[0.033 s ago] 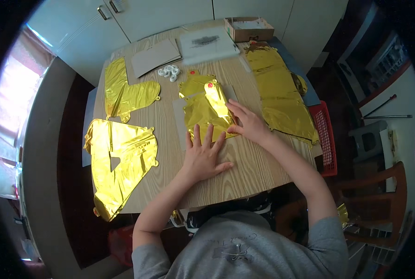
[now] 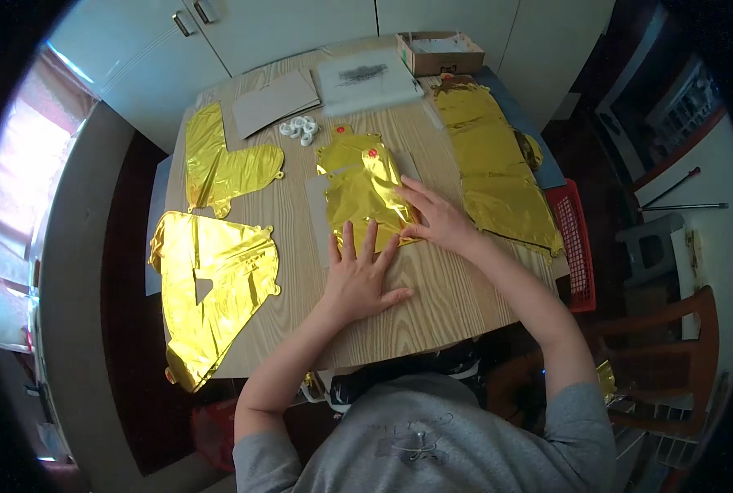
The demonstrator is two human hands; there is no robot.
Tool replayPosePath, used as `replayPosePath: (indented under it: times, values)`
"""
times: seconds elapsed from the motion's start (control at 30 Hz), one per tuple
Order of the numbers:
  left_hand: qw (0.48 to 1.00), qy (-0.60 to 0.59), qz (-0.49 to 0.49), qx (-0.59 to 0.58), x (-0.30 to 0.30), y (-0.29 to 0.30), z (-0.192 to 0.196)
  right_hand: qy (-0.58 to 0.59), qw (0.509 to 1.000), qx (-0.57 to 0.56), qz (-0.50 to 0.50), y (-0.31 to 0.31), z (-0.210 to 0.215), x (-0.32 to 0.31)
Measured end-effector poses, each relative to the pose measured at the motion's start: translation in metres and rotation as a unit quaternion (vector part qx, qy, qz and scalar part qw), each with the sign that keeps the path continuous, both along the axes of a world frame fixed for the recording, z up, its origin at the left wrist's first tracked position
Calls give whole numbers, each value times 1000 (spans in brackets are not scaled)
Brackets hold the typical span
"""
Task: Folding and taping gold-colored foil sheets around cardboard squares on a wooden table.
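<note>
A gold foil balloon (image 2: 354,189), flat and folded, lies on a grey card in the middle of the table. It has a red dot on its upper right part and another on the tab at its far end. My left hand (image 2: 356,283) rests flat with fingers spread, fingertips on the foil's near edge. My right hand (image 2: 438,218) touches the foil's right edge, forefinger stretched along it and thumb apart near the corner; its other fingers are partly hidden.
Flat gold foil balloons lie at the far left (image 2: 231,164), near left (image 2: 218,279) and right (image 2: 498,156). Behind the middle one are white ribbon rolls (image 2: 299,127), grey cards (image 2: 276,103), a printed clear sheet (image 2: 366,78) and an open cardboard box (image 2: 440,57). A red basket (image 2: 576,246) stands right.
The foil's right part looks flatter, and its bright shine has shrunk. My right fingers have shifted slightly left onto the foil; my left hand stays nearly still.
</note>
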State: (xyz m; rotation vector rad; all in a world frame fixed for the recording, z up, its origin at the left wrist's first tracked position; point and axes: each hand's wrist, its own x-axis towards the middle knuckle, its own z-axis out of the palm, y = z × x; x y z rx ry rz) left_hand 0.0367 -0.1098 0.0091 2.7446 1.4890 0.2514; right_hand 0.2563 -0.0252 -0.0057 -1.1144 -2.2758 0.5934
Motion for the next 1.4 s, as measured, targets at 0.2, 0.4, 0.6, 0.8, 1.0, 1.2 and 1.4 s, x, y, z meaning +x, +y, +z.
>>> replayPosePath:
  times: [0.2, 0.4, 0.6, 0.8, 1.0, 1.2, 1.4]
  values:
    - [1000, -2, 4, -27, 1, -1, 1, -40, 996, -60, -57, 14, 18, 3]
    - [999, 0, 6, -32, 1, -1, 2, -166, 983, -71, -23, 46, 33, 2]
    - [999, 2, 12, -46, 0, -2, 5, -282, 957, -64, -23, 61, 57, -7]
    - [999, 1, 6, -41, 2, -2, 5, -280, 959, -45, 16, 76, 31, 0]
    - [998, -3, 5, -55, 0, -25, 11, -304, 952, -34, 18, 50, 37, -4]
    - [996, 0, -8, -87, -7, -90, 21, -292, 955, 17, 43, -19, 29, -2]
    - [992, -67, -30, -104, 0, -104, 7, -192, 981, -37, 3, -32, 39, -8]
